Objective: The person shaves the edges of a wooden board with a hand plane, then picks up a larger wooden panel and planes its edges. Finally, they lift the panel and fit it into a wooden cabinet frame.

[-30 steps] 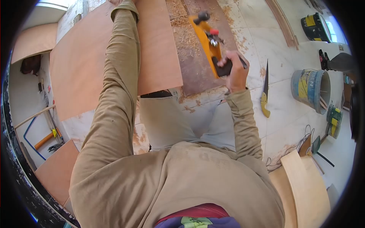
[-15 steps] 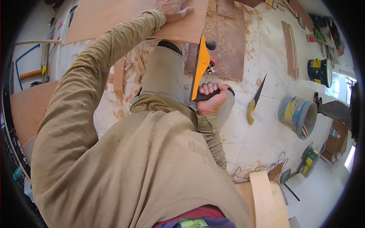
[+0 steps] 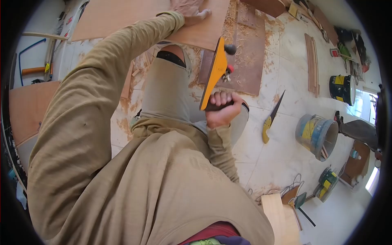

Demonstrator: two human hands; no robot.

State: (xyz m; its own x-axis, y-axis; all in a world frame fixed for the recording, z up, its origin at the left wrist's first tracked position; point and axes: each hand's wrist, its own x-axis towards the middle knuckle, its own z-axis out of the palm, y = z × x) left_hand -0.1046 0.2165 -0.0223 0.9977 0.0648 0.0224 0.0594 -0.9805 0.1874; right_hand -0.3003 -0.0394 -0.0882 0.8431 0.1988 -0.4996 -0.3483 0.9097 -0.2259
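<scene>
My left hand (image 3: 190, 11) lies on a flat reddish-brown wood board (image 3: 151, 18), thumb spread and palm down, its fingertips near the top of the view. In my right hand (image 3: 222, 110) is the dark rear handle of a yellow hand plane (image 3: 216, 71), fingers wrapped round it. The plane is turned on its side, its sole along the board's right edge. A black front knob and a red adjuster show on its right side. Below the board is my bent knee (image 3: 165, 90).
A brown panel (image 3: 255, 73) strewn with shavings lies on the tiled floor. To the right are a yellow-handled saw (image 3: 267, 126), a blue bucket (image 3: 314, 134), a dark bucket (image 3: 342, 87) and wood strips (image 3: 312, 65). A person's leg (image 3: 359, 128) shows at far right.
The plane's rear end and my right hand have shifted slightly left and down in view. My left hand stays on the board. The whole view has also shifted a little.
</scene>
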